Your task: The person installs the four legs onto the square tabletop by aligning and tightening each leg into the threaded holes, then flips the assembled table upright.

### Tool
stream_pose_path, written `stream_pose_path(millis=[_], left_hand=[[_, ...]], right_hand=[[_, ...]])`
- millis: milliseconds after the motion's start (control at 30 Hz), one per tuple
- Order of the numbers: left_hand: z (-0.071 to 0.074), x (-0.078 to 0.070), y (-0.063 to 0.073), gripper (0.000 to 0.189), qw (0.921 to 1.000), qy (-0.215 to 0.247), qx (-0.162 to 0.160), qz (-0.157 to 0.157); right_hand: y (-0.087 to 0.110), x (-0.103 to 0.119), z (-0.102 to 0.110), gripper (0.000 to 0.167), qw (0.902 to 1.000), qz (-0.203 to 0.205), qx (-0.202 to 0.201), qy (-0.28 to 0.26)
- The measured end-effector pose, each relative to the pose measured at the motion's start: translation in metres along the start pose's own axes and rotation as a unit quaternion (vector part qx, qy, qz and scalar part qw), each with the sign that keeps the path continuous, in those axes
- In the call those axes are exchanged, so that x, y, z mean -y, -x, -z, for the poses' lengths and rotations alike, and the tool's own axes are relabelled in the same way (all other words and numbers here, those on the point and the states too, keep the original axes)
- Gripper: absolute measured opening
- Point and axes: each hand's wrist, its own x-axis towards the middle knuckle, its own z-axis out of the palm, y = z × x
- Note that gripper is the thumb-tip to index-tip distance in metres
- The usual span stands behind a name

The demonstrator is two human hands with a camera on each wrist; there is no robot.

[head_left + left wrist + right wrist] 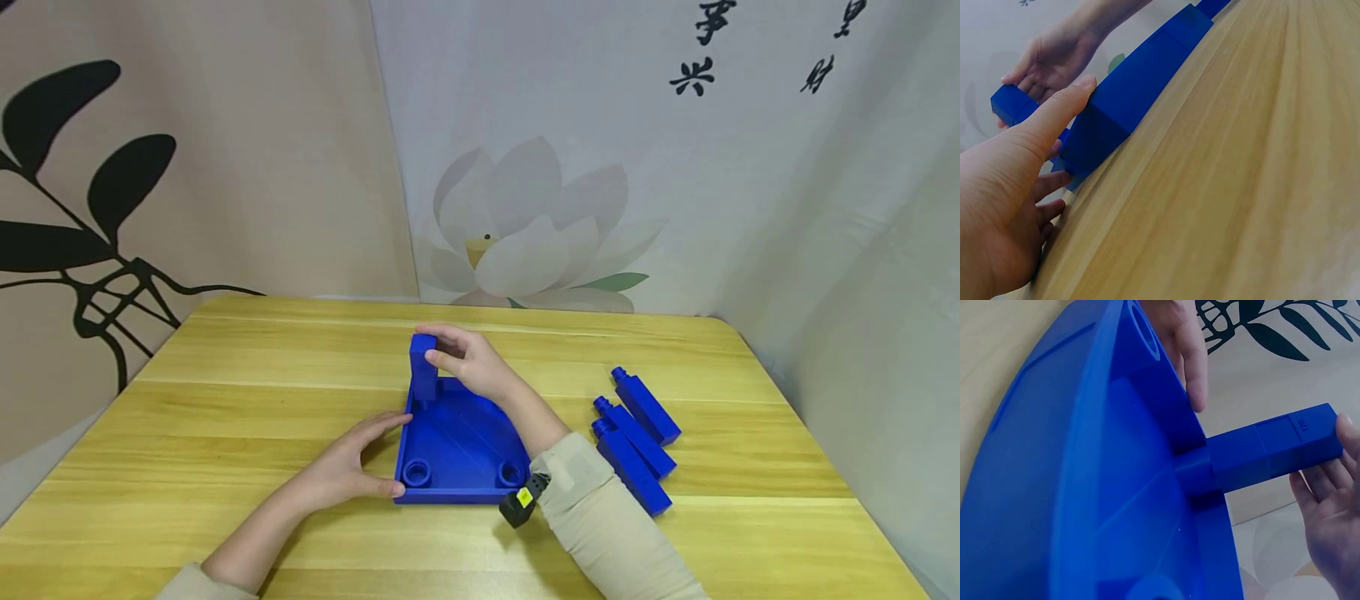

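A blue leg (423, 371), a square plastic post, stands upright at the back left corner of a blue rimmed tabletop piece (459, 442). My right hand (472, 358) holds the leg near its upper end, thumb on one side and fingers on the other. In the right wrist view, the leg's narrower round end meets the corner, and its face bears a small number. My left hand (348, 462) rests along the piece's left wall, thumb at the front corner and fingers farther back. Round sockets (417, 473) sit in the front corners.
Three more blue legs (636, 442) with threaded ends lie side by side on the wooden table (247, 417), right of my right forearm. A black wrist camera (523, 500) hangs near the piece's front right corner. Printed curtains (570, 100) close off the back.
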Motion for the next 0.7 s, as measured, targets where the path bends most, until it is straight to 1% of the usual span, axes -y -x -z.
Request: stream_pose_path(millis=[367, 500, 700], left_hand=[[-0.0002, 0.0001, 0.0003, 0.090, 1.0000, 0.007, -0.001, -0.003], [0.0000, 0.0000, 0.0000, 0.090, 1.0000, 0.007, -0.001, 0.000], [0.0005, -0.0005, 0.0003, 0.090, 0.9999, 0.012, -0.002, -0.006]], right_hand=[[0.0006, -0.0021, -0.0024, 0.038, 0.9999, -0.006, -0.013, 0.002], [0.0013, -0.0006, -0.0046, 0.037, 0.9996, -0.009, -0.025, 0.008], [0.0013, 0.0009, -0.0089, 0.034, 0.9990, -0.010, -0.044, 0.008]])
